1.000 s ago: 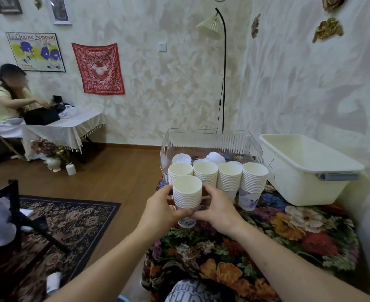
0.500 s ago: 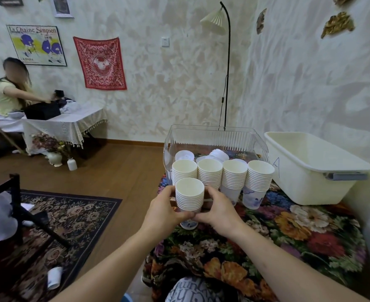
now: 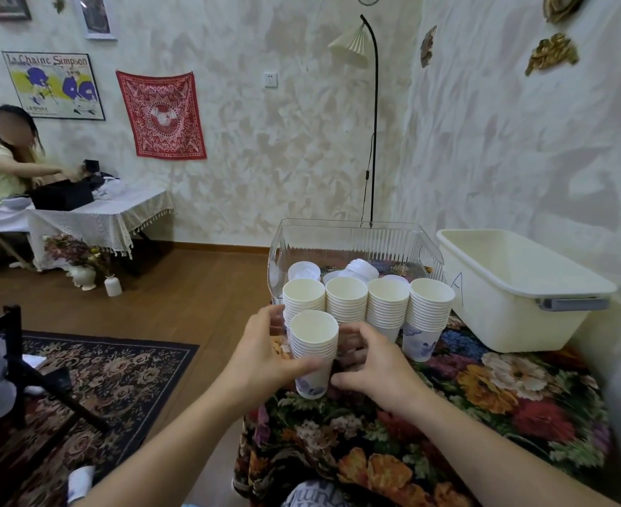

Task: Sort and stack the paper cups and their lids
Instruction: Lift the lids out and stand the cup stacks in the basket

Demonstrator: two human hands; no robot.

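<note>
1. A near stack of paper cups [image 3: 313, 345] stands upright on the flowered worktop [image 3: 484, 408], long axis vertical, open mouths pointing up and the printed bottom cup at the base.
2. The left hand [image 3: 265, 354] curls round the stack's left side, thumb across the lower cups: its grip is grasping the stack.
3. The right hand [image 3: 369, 364] has its thumb against the bottom cup and its fingers curled behind the stack, so its grip also closes on it.
4. Just behind, a row of four cup stacks [image 3: 367, 305] stands side by side, all upright with mouths up; the near stack sits in front of the two leftmost.
5. Behind the row, a clear bin [image 3: 353, 237] holds loose white lids [image 3: 362, 268], some tilted.
6. A cream tub [image 3: 514, 287] stands to the right of the clear bin, near the wall.
</note>
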